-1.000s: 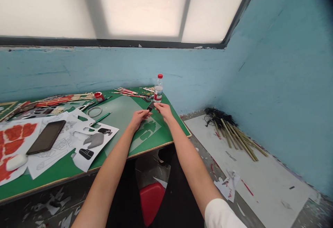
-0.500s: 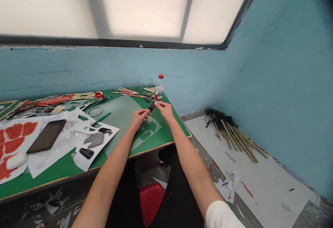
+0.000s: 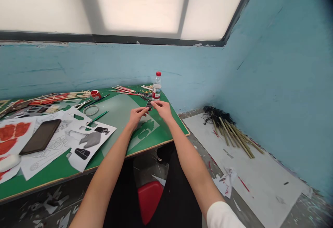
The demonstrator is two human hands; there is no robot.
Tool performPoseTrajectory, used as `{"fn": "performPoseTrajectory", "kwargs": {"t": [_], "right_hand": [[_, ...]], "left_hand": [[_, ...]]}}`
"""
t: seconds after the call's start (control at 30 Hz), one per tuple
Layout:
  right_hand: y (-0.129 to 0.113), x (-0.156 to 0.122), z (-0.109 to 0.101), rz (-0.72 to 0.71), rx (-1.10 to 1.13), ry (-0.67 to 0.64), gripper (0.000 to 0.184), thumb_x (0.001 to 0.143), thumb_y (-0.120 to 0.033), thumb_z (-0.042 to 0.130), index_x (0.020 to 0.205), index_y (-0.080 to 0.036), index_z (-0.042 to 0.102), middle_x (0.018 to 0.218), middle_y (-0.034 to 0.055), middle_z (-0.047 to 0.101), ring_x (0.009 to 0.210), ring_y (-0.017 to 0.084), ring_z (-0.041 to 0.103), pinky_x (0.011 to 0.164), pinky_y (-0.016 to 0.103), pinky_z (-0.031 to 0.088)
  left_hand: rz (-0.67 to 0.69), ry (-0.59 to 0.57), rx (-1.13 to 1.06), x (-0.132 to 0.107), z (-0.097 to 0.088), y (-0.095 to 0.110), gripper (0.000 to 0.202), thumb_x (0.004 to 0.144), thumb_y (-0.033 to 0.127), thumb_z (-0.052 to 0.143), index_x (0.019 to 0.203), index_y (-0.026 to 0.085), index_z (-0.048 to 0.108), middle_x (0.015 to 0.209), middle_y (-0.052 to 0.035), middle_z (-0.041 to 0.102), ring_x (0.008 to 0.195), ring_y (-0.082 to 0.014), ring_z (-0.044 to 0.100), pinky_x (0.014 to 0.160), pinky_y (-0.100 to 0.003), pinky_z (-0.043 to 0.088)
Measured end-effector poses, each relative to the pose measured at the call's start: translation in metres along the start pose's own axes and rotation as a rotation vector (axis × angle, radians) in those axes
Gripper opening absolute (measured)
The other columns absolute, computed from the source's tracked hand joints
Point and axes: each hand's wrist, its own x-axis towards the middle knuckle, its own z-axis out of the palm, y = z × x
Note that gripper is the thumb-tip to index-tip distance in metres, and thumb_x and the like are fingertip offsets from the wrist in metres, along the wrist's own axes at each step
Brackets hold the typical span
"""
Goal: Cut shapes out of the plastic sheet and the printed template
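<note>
A small black cut-out piece with pale lines [image 3: 149, 105] is held up over the green table [image 3: 156, 136]. My left hand [image 3: 137, 115] pinches its lower left side, fingers closed. My right hand [image 3: 162, 109] grips its upper right edge between thumb and fingertips. Below the hands lies a translucent sheet [image 3: 117, 108] with cut-out holes showing green. Just behind my right hand stands a clear bottle with a red cap [image 3: 156, 88]. Small dark chain-like pieces [image 3: 144, 98] lie behind the cut-out piece, partly hidden by it.
Printed paper [image 3: 90, 141], a green pen [image 3: 97, 117], a roll of tape [image 3: 91, 110], scissors [image 3: 82, 104], a red paint jar [image 3: 95, 94] and a phone [image 3: 41, 136] lie to the left. Green sticks with black fringe [image 3: 235, 134] rest on the floor at right.
The view has shifted slightly, so the table's things appear a little further left. Both hands still hold the black piece, which now looks more upright and narrower.
</note>
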Motion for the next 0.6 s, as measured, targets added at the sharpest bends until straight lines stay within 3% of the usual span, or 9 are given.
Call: {"fn": "performPoseTrajectory", "kwargs": {"t": [0.6], "right_hand": [[0.0044, 0.0032, -0.0036, 0.025, 0.039, -0.029, 0.029, 0.103, -0.039, 0.069, 0.117, -0.014, 0.069, 0.114, 0.0065, 0.072, 0.096, 0.019, 0.072, 0.085, 0.037, 0.064]], "left_hand": [[-0.042, -0.048, -0.045, -0.0016, 0.0036, 0.0044, 0.033, 0.103, 0.041, 0.069, 0.125, 0.015, 0.067, 0.122, -0.0097, 0.070, 0.104, -0.0228, 0.071, 0.090, -0.042, 0.063]]}}
